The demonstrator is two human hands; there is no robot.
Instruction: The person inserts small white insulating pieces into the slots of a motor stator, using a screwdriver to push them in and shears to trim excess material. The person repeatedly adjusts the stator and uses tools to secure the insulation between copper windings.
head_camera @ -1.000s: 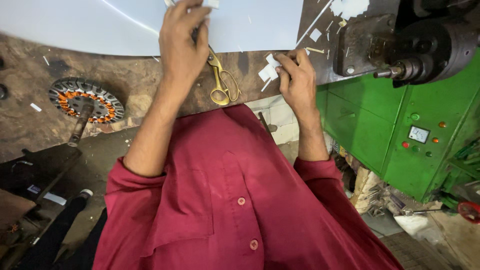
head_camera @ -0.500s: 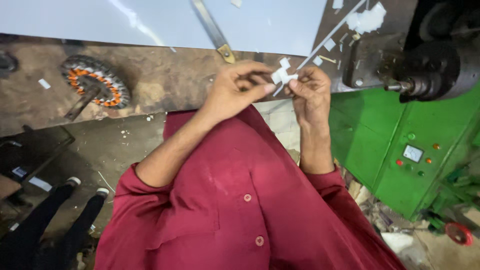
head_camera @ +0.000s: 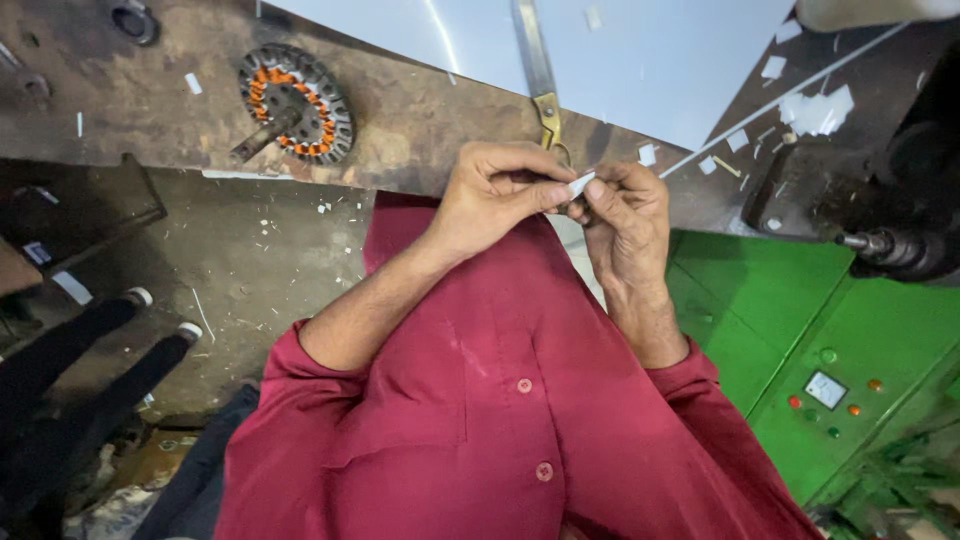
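I see both hands have closed in together. Left hand [head_camera: 495, 195] and right hand [head_camera: 620, 215] pinch one paper strip [head_camera: 580, 183]. Scissors [head_camera: 540, 80] lie unused; more scraps [head_camera: 815, 110] remain.

From where I'm watching: the shirt [head_camera: 520, 420] is deep maroon with matching buttons. The paper slip [head_camera: 580, 184] pinched between the fingers is white. At 12 o'clock the scissors [head_camera: 540, 85] have brassy yellow handles and lie on a pale blue-white sheet [head_camera: 680, 60]. At 10 o'clock the stator [head_camera: 296, 104] is dark grey with orange copper windings. The machine cabinet [head_camera: 830, 340] at 4 o'clock is bright green, and the bench [head_camera: 130, 110] is mottled brown.
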